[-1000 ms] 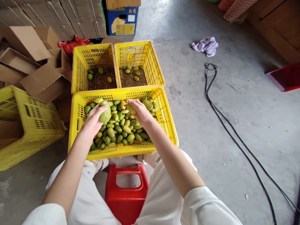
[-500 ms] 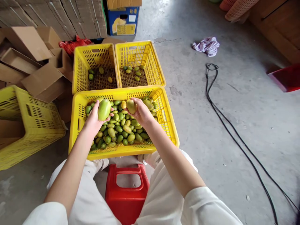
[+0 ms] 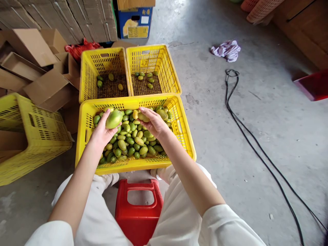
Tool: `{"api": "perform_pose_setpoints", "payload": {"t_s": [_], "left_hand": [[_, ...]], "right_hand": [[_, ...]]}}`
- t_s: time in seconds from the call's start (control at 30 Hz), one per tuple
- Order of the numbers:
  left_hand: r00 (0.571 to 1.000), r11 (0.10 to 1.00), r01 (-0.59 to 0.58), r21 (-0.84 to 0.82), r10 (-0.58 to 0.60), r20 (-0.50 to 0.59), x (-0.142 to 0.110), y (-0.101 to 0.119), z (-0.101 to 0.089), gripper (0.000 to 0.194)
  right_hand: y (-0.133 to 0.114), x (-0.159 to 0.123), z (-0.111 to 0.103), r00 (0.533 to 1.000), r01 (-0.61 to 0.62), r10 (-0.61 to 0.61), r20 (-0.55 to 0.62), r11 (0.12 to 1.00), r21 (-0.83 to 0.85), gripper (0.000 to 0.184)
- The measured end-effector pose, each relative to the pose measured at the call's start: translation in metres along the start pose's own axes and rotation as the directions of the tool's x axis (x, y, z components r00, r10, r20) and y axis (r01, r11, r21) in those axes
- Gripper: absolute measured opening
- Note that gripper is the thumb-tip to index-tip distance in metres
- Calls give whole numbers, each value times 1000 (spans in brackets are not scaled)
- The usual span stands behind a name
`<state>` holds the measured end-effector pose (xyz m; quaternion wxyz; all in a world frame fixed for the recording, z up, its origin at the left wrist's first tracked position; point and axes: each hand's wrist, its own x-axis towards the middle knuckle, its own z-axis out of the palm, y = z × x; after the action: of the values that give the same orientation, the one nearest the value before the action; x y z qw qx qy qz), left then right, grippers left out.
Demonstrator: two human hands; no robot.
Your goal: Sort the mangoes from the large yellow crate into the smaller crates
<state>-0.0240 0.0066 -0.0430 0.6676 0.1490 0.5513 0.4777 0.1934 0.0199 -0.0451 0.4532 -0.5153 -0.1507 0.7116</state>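
Observation:
Over the left side of the front yellow crate [image 3: 135, 166], my left hand [image 3: 101, 131] holds a large, smooth green fruit [image 3: 114, 119], mango-like in shape. My right hand [image 3: 153, 123] grips a duller yellow-green fruit [image 3: 143, 117] of the same kind, partly covered by the fingers. Beneath both hands lies a heap of small oval green and yellowish fruits [image 3: 130, 140] filling the crate's bottom. Behind it, the back left crate [image 3: 85, 77] and the back right crate [image 3: 172, 73] each hold a few small fruits.
A red plastic stool [image 3: 138, 212] stands between my legs. To the left are another yellow crate [image 3: 48, 136] and piled cardboard boxes [image 3: 48, 85]. A black cable [image 3: 246, 131] and a crumpled cloth [image 3: 227, 50] lie on the floor at right. A blue carton [image 3: 135, 22] stands behind.
The green fruit in my left hand has turned from upright to tilted sideways. In my right hand, the fruit has also rotated, with the fingers reaching further over it.

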Motion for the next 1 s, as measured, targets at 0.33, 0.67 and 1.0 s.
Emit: {"api": "perform_pose_setpoints", "payload": {"t_s": [0.33,0.67,1.0], "left_hand": [[990,987,105,-120,-115,-86,-6,6,8,39],[988,979,128,-157,-139,-65,-12,5,11,22],[986,984,93,-154,-112,-121,-11,4,12,17]], "right_hand": [[4,6,-2,997,-9,12,-72,999,50,31],[0,4,-1,995,-53,63,-74,991,121,22],[-1,2,-1,997,-56,59,-57,997,52,15]]}}
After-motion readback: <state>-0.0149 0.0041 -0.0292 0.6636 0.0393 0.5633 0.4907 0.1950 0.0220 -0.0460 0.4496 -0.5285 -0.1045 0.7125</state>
